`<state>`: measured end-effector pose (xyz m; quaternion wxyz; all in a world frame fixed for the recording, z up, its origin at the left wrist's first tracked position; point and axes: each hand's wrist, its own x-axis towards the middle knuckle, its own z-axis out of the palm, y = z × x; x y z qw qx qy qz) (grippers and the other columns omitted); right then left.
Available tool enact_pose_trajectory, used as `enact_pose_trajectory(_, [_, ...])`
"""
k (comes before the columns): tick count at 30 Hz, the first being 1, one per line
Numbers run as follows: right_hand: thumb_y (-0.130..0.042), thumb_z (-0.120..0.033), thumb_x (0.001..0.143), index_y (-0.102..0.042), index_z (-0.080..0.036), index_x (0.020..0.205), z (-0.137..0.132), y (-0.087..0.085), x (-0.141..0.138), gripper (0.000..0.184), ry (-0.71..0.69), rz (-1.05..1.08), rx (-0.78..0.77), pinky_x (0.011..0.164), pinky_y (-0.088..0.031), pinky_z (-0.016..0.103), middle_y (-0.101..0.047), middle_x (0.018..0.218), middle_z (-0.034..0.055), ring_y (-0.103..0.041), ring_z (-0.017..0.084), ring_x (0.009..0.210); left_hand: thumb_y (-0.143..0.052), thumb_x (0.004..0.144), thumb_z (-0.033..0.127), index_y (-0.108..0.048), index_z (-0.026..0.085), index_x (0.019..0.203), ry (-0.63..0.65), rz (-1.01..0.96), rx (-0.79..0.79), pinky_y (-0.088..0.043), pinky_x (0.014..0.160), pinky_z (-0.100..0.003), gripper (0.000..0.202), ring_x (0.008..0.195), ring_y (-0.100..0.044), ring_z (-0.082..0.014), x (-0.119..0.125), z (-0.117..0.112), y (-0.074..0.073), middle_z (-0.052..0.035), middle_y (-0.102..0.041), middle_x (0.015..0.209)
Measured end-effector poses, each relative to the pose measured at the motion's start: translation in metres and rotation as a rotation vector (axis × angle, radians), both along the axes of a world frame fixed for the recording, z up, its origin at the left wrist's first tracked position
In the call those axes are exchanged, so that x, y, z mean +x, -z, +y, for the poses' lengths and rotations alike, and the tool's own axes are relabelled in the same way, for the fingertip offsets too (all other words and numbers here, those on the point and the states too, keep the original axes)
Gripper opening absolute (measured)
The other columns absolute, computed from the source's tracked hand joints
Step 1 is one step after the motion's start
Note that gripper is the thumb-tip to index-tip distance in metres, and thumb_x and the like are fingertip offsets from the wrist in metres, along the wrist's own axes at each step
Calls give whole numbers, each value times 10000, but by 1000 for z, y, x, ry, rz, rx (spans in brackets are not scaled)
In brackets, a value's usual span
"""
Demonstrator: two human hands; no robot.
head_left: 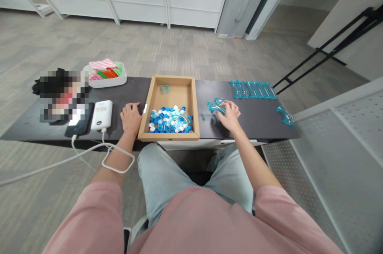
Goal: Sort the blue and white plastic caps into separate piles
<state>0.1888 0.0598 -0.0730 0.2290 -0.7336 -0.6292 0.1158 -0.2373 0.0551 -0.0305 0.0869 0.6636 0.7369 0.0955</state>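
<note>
Gripping curved translucent plastic track (216, 106)

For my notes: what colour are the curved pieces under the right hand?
Clear turquoise curved pieces, seen in the head view.

Your right hand (229, 115) had bare tabletop (254, 116) to its right, running as far as the lone curved piece (285, 115) near the right edge. The row of clear blue pieces (253, 89) blocked the upper right. Left of it, the cardboard tray's (196, 104) wall stood in the way. Your left hand (131, 118) sat hemmed between that tray and the white power bank (101, 115).
</note>
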Motion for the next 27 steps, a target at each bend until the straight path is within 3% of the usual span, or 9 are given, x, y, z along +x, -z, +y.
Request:
enact_pose_trajectory(4, [-574, -445, 989, -651, -386, 1417, 24, -19, -33, 438, -116, 21, 22, 1160, -425, 677, -622, 1562, 155, -501, 486, 1434, -347, 1131, 386, -516, 96, 1664, -16, -16, -6, -411, 1158, -550, 630, 1457, -494, -421, 1, -1, -3, -310, -512, 1607])
enact_pose_trajectory(9, [-591, -359, 1045, -632, -226, 1416, 98, -31, -120, 397, -315, -13, -71, 1183, -430, 619, -590, 1550, 202, -537, 426, 1413, -298, 1147, 395, -544, 152, 1655, -39, -25, -20, -409, 1155, -521, 614, 1470, -498, -400, 3, 2, -4, -280, -515, 1610])
enact_pose_trajectory(12, [-664, -373, 1039, -635, -174, 1437, 134, -35, -157, 446, -286, -70, -57, 1191, -420, 635, -575, 1573, 256, -536, 448, 1423, -337, 1139, 393, -573, 165, 1637, -91, -24, -29, -409, 1153, -524, 596, 1475, -501, -402, 5, 8, 0, -274, -532, 1595])
enact_pose_trajectory(14, [-706, -450, 1030, -611, -131, 1490, 143, -35, -161, 568, -249, -109, -45, 1200, -414, 632, -543, 1612, 287, -522, 470, 1442, -376, 1125, 381, -585, 168, 1632, -105, -14, -23, -414, 1152, -540, 589, 1463, -508, -417, 4, 10, 3, -280, -547, 1585])
enact_pose_trajectory(16, [-691, -502, 1038, -587, -130, 1547, 137, -32, -144, 639, -221, -140, -9, 1212, -403, 631, -523, 1649, 275, -508, 480, 1460, -370, 1123, 393, -571, 165, 1644, -72, 3, -14, -424, 1159, -543, 603, 1455, -512, -423, 2, 10, 5, -281, -546, 1592])
enact_pose_trajectory(18, [-637, -524, 1059, -598, -191, 1574, 118, -26, -109, 615, -178, -151, 36, 1224, -389, 648, -538, 1663, 227, -500, 482, 1476, -317, 1134, 423, -543, 138, 1660, -31, 21, -8, -430, 1172, -531, 639, 1457, -508, -420, 0, 7, 6, -281, -531, 1607])
enact_pose_trajectory(23, [-659, -626, 959, -748, -356, 1409, 40, 2, 0, 533, -34, -161, -1, 1203, -417, 731, -596, 1612, 162, -512, 509, 1472, -242, 1147, 457, -522, 76, 1653, -16, 31, -13, -425, 1184, -527, 693, 1464, -496, -428, -2, 3, 4, -290, -512, 1624])
enact_pose_trajectory(27, [-627, -617, 911, -769, -480, 1310, -10, 25, 39, 446, -73, -141, -20, 1209, -416, 742, -638, 1561, 117, -522, 488, 1472, -257, 1149, 435, -531, 62, 1643, -15, 15, 1, -423, 1174, -540, 677, 1452, -499, -437, -1, 2, 3, -304, -515, 1615])
